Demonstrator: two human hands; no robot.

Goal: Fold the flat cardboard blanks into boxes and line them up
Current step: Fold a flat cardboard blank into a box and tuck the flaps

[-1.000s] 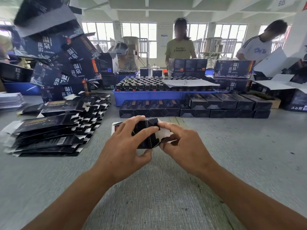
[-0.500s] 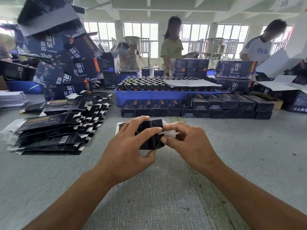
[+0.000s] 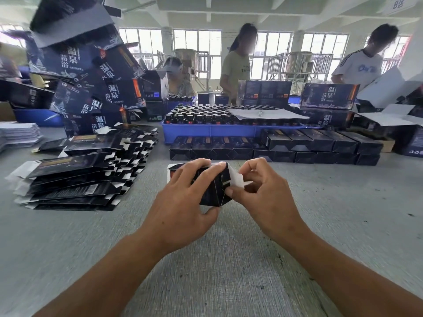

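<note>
At the left of the frame, the stack of flat blanks [image 3: 77, 177] lies fanned on the table [image 3: 343, 225], probably so each can be peeled off in turn. At centre the left hand [image 3: 183, 202] wraps around the half-formed box [image 3: 216, 188], steadying it while the right hand [image 3: 265, 197] pinches the white end flap [image 3: 237, 180] to tuck it in. Behind, toward the right, finished boxes [image 3: 286, 145] sit in a row, ends aligned.
</note>
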